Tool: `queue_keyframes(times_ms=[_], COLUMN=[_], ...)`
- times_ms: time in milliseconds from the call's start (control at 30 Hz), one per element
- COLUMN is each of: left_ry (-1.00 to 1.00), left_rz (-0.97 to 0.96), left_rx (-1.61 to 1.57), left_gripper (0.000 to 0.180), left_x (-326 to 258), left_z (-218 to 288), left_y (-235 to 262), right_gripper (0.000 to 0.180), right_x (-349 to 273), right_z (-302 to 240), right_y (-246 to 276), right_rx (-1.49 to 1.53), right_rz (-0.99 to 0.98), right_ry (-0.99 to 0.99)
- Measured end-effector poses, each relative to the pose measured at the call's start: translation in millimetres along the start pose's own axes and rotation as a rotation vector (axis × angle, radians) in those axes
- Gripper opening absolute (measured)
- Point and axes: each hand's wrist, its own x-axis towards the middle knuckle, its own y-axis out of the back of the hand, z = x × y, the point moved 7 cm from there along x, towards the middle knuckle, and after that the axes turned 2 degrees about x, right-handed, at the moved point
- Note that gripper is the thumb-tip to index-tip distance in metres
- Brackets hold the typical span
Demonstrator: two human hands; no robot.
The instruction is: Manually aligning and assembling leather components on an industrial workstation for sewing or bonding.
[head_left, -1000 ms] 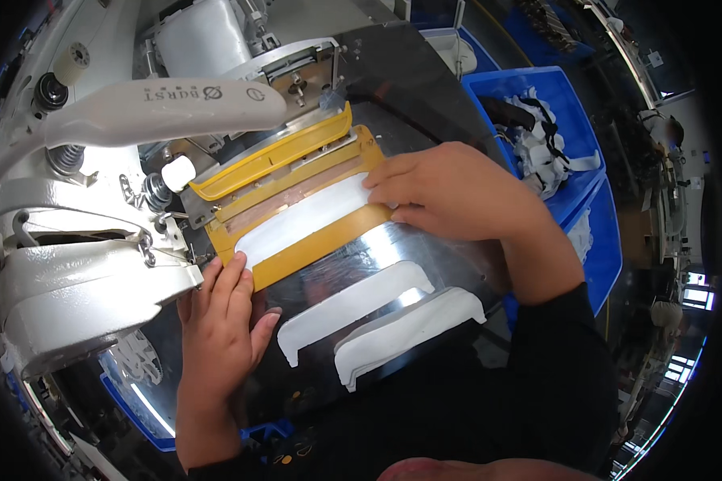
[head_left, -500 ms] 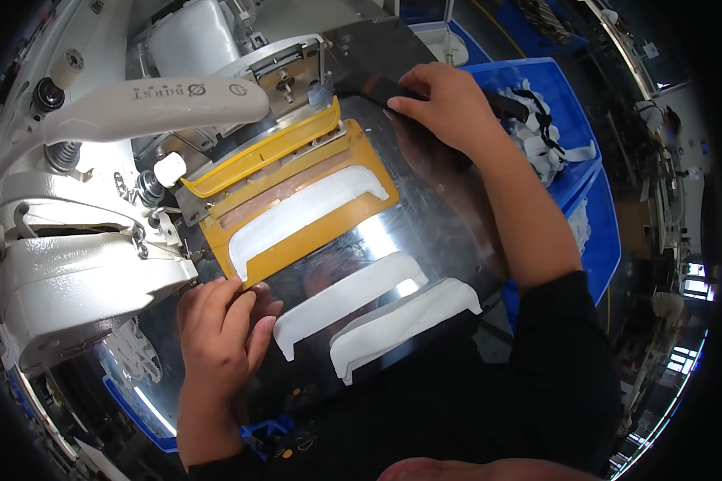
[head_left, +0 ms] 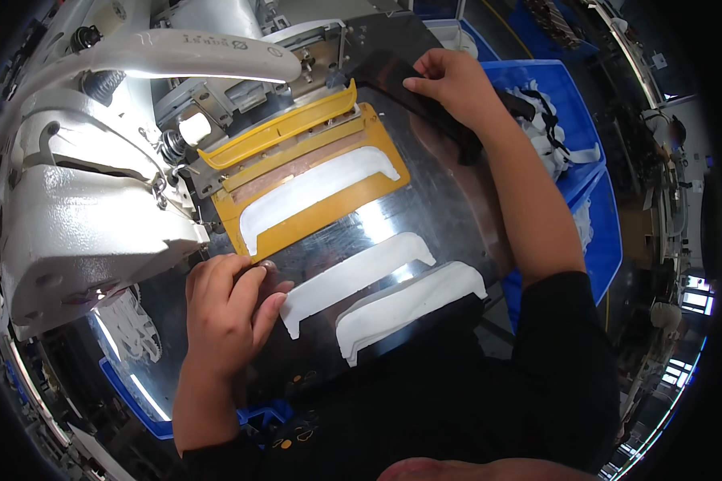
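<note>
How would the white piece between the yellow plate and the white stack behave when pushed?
The white piece looks thin, so it is probably light and perhaps floppy. It may slide easily, since the table looks glossy. Lying flat, it seems unlikely to roll.

We viewed the work through the left unit of two side-by-side fisheye cameras worn on the head. We looked steeply down and forward from above the dark clothing (head_left: 425,409), with the metal worktable (head_left: 457,212) at close range in mid-frame. The left hand (head_left: 226,313) and right hand (head_left: 457,90) both fell within coverage. Straight edges curved toward the blackened, rounded border of our view.
</note>
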Motion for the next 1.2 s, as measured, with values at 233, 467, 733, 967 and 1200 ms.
queue_keyframes(times_ms=[233, 467, 733, 967, 1200], left_ry=[0.022, 0.065, 0.132, 0.070, 0.077], left_rz=[0.025, 0.063, 0.131, 0.101, 0.054], left_rx=[-0.026, 0.002, 0.008, -0.010, 0.059], left_gripper=[0.034, 0.029, 0.029, 0.045, 0.051], left_x=[-1.6, -4.0, -6.7, -5.6, -3.6], left_z=[-2.5, -11.6, -27.6, -20.7, -17.3], left_y=[2.6, -2.7, -4.1, -5.8, -9.1], right_gripper=[0.030, 0.022, 0.021, 0.023, 0.021], right_x=[-6.9, -57.3, -66.9, -61.7, -61.5], right_z=[-9.2, -99.8, -166.7, -161.9, -163.7], right_y=[15.5, 24.7, -112.0, -129.0, -127.4], right_rx=[-0.060, 0.334, 0.063, 0.055, 0.003], right_rz=[0.035, -0.259, -0.716, -0.655, -0.603], right_ry=[0.073, 0.410, 0.478, 0.485, 0.486])
